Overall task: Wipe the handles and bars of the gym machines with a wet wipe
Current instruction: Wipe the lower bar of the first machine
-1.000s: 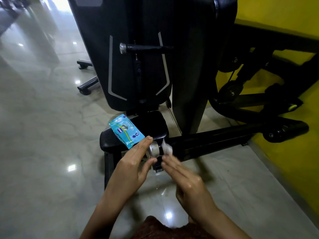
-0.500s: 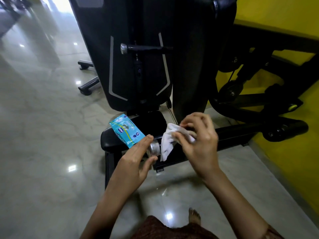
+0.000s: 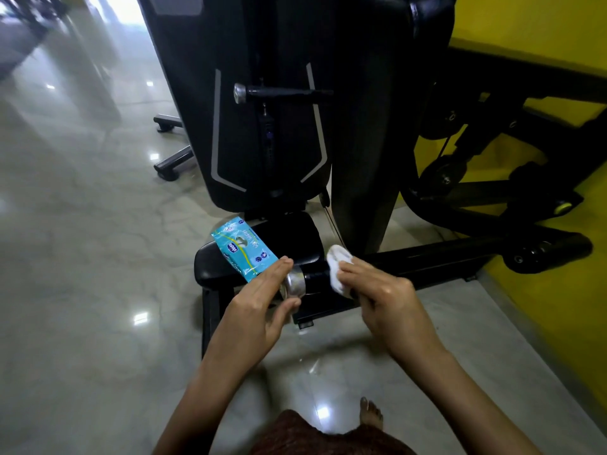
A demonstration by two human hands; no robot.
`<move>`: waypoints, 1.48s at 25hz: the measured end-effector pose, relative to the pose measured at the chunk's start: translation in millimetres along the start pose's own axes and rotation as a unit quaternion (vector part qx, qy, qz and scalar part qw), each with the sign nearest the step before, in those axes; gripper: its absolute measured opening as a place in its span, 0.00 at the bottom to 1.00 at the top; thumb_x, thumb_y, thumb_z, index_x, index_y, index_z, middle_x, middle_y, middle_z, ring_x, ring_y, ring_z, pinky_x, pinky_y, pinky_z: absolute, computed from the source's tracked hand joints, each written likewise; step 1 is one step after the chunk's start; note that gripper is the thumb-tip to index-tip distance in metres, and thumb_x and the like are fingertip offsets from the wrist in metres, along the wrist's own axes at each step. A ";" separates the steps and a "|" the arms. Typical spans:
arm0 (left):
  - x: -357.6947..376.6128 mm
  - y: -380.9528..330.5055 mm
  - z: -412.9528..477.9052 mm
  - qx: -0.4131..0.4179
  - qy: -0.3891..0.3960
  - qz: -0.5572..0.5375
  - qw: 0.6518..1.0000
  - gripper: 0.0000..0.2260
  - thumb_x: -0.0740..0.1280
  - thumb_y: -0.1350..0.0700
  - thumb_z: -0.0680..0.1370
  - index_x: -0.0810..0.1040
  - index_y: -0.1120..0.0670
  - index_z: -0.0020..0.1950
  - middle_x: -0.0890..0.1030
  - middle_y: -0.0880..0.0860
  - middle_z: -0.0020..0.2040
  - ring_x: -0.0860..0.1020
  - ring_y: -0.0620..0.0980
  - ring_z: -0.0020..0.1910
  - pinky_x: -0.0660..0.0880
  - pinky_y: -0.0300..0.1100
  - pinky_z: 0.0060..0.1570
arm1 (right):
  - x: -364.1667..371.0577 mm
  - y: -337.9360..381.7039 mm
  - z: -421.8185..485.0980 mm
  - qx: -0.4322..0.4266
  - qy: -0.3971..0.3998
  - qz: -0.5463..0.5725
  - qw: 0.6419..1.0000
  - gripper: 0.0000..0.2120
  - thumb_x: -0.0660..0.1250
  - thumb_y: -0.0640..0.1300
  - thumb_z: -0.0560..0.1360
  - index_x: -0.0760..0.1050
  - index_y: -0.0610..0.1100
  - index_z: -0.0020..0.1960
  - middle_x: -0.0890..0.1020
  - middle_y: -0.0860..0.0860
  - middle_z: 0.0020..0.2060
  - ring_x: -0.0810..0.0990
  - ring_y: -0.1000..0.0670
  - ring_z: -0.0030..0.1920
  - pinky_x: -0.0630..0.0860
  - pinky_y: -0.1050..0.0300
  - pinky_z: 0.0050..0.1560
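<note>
A turquoise wipe packet [image 3: 244, 254], white wet wipe [image 3: 338, 269], black machine [image 3: 272, 133], yellow wall [image 3: 558, 274].

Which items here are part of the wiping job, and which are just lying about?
In use: white wipe, lower handle bar, wipes pack.
Just there: black pad, yellow wall, frame feet at left.

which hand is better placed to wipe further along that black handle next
Right. The right hand holds the white wet wipe against the black handle. The left hand is occupied, holding the blue wipes pack and resting by the chrome end cap.
</note>
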State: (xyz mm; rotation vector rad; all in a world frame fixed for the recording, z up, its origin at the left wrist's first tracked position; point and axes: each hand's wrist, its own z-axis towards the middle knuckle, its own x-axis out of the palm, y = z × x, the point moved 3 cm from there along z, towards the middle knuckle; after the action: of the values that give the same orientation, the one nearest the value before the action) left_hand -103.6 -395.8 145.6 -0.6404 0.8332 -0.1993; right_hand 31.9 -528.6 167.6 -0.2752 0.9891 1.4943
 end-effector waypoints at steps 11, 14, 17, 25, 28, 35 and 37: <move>-8.5 -2.2 4.5 -0.042 0.021 -0.016 0.999 0.25 0.72 0.55 0.68 0.75 0.60 0.63 0.75 0.47 0.58 0.71 0.36 0.58 0.64 0.24 0.60 | 7.8 -9.0 -10.6 -0.159 0.071 -0.045 0.984 0.18 0.51 0.36 0.81 0.80 0.32 0.52 0.81 0.40 0.53 0.78 0.42 0.54 0.78 0.49 0.51; -10.1 -1.5 2.2 -0.082 0.023 -0.069 0.994 0.24 0.71 0.58 0.69 0.73 0.56 0.65 0.75 0.43 0.60 0.70 0.28 0.59 0.65 0.23 0.58 | 5.2 -2.0 -14.1 -0.167 0.035 -0.075 0.982 0.12 0.64 0.31 0.72 0.79 0.32 0.53 0.80 0.39 0.55 0.77 0.40 0.55 0.77 0.46 0.52; -8.8 1.7 0.2 -0.181 0.045 -0.244 0.952 0.25 0.70 0.67 0.71 0.71 0.49 0.64 0.76 0.47 0.62 0.72 0.33 0.61 0.68 0.27 0.58 | 38.9 19.5 -4.4 -0.196 0.037 -0.053 0.979 0.13 0.64 0.34 0.74 0.77 0.34 0.58 0.76 0.38 0.61 0.73 0.37 0.63 0.70 0.42 0.63; -7.8 -7.5 0.7 -0.079 -0.003 -0.086 0.993 0.23 0.70 0.54 0.70 0.72 0.50 0.64 0.75 0.49 0.63 0.69 0.33 0.64 0.65 0.29 0.63 | 4.1 -31.9 -24.6 -0.210 0.000 -0.105 0.972 0.08 0.62 0.29 0.74 0.79 0.29 0.51 0.76 0.36 0.58 0.74 0.36 0.62 0.76 0.43 0.55; -3.1 -9.5 1.0 -0.050 -0.020 -0.044 0.998 0.22 0.66 0.51 0.72 0.73 0.54 0.64 0.73 0.48 0.64 0.68 0.33 0.65 0.62 0.28 0.64 | 4.1 -24.9 -20.4 -0.193 -0.028 -0.098 0.976 0.15 0.69 0.27 0.68 0.78 0.29 0.54 0.74 0.34 0.59 0.74 0.37 0.62 0.74 0.43 0.59; 6.1 -11.4 2.2 0.011 -0.033 0.094 0.995 0.18 0.64 0.53 0.73 0.78 0.60 0.59 0.78 0.56 0.60 0.73 0.49 0.61 0.58 0.42 0.70 | 13.9 -41.6 -20.6 -0.222 0.032 -0.079 0.971 0.13 0.58 0.31 0.76 0.75 0.31 0.58 0.74 0.37 0.61 0.73 0.39 0.64 0.70 0.45 0.64; 10.7 -16.8 1.3 0.017 -0.048 0.115 0.992 0.17 0.64 0.54 0.73 0.78 0.61 0.58 0.79 0.57 0.59 0.73 0.50 0.60 0.58 0.43 0.70 | -13.3 -76.1 -32.2 -0.176 0.016 -0.105 0.979 0.13 0.60 0.29 0.73 0.75 0.30 0.56 0.75 0.35 0.59 0.73 0.39 0.63 0.71 0.47 0.63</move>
State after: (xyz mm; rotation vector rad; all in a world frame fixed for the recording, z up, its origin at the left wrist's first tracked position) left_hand -94.2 -412.9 149.7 -0.5130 0.8013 0.0260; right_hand 91.4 -570.4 126.1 -0.6382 0.6916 1.4675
